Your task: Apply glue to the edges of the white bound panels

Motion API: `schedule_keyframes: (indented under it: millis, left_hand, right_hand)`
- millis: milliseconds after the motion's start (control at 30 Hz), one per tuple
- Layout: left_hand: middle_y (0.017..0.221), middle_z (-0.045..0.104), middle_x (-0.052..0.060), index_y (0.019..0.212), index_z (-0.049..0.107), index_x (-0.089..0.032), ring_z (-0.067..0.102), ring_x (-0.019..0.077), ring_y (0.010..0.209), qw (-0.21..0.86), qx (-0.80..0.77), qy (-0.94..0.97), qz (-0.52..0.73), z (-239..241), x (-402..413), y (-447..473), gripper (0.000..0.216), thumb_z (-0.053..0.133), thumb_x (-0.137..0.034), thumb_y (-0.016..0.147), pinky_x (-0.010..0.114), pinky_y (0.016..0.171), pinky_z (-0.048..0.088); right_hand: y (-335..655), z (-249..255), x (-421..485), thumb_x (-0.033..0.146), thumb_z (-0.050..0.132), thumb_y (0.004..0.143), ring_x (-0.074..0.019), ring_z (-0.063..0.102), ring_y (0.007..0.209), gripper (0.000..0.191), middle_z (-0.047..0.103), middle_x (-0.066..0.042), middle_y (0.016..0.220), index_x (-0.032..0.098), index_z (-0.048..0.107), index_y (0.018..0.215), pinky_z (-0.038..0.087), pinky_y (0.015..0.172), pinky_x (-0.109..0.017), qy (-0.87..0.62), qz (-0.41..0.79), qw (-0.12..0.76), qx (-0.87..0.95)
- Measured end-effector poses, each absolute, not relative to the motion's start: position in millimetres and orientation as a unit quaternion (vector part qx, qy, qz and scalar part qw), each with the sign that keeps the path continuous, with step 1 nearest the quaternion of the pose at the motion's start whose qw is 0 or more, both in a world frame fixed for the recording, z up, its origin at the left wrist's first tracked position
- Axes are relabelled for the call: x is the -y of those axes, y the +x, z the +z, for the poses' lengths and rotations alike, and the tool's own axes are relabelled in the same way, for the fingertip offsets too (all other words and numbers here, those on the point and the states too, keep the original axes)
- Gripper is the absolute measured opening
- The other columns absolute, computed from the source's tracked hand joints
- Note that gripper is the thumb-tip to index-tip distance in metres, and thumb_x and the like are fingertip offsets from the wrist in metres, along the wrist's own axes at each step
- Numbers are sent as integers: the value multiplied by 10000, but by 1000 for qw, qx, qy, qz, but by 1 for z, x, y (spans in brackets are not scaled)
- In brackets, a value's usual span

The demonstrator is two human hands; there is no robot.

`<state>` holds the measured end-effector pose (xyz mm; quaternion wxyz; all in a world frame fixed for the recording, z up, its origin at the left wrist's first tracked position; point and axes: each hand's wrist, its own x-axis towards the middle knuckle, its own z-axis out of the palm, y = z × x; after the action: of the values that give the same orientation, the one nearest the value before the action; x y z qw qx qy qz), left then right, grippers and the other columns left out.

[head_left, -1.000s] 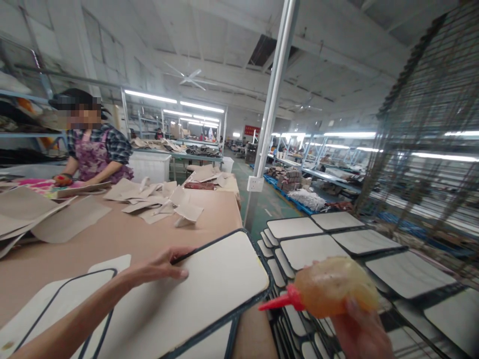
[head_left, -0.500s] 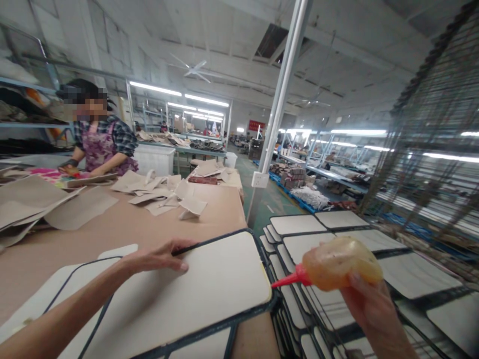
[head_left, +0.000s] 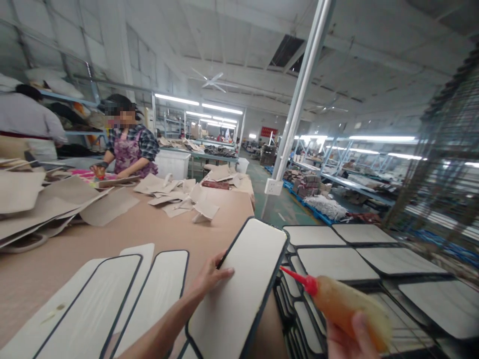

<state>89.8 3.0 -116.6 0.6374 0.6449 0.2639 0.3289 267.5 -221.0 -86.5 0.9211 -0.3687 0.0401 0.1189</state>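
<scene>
My left hand [head_left: 213, 277] grips the left edge of a cream panel [head_left: 249, 284] with rounded corners and a dark border, thumb on its face. The panel is tilted up over the table's near right corner. In my right hand [head_left: 346, 336] is a glue bottle [head_left: 346, 304], translucent with amber liquid and a red pointed nozzle. Its nozzle tip [head_left: 283, 269] is close to the panel's right border; I cannot tell if they touch. On the table to the left lie similar dark-edged panels [head_left: 166, 274] and a plain cream piece [head_left: 63, 309].
On the right, a rack holds stacks of dark-edged panels [head_left: 337, 262]. Loose beige pieces [head_left: 108, 207] cover the far left of the brown table [head_left: 164, 234]. A person in an apron [head_left: 129, 149] works across it. A metal post [head_left: 299, 94] with a socket box stands beyond.
The panel has turned to a steeper angle, with my left hand still on it. My right hand and the glue bottle sit lower in view. The whole view has shifted left.
</scene>
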Motion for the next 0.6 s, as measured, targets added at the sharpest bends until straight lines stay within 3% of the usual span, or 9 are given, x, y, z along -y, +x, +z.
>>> schedule_keyframes:
  millis: [200,333,600]
  left_hand:
    - [1132,734,77,1138,706,-130,624,319,1112,638,-264,632,352,-132,5,116,613,717,-199,529,419,1030,433]
    - [1149,727,71,1147,704,-134,610,316,1135,644,-266,630,342,-128,7,120,627,700,-154,520,411,1042,420]
    - [1076,744,60,1154,704,-139,626,311,1072,712,-228,618,242,-124,13,113,664,593,-112,500,435,1008,427]
  right_hand:
    - [272,-95,196,354,876,588,-162,624,902,413,660,-6,983,186,660,897,560,707,-239,-408,14,912,38]
    - [282,-101,190,329,911,497,-168,611,891,556,636,0,981,185,628,953,556,760,-291,-429,-35,902,42]
    - [277,-142,203,426,862,564,-206,637,941,626,654,-18,1032,203,591,1082,542,883,-368,-507,-18,859,69]
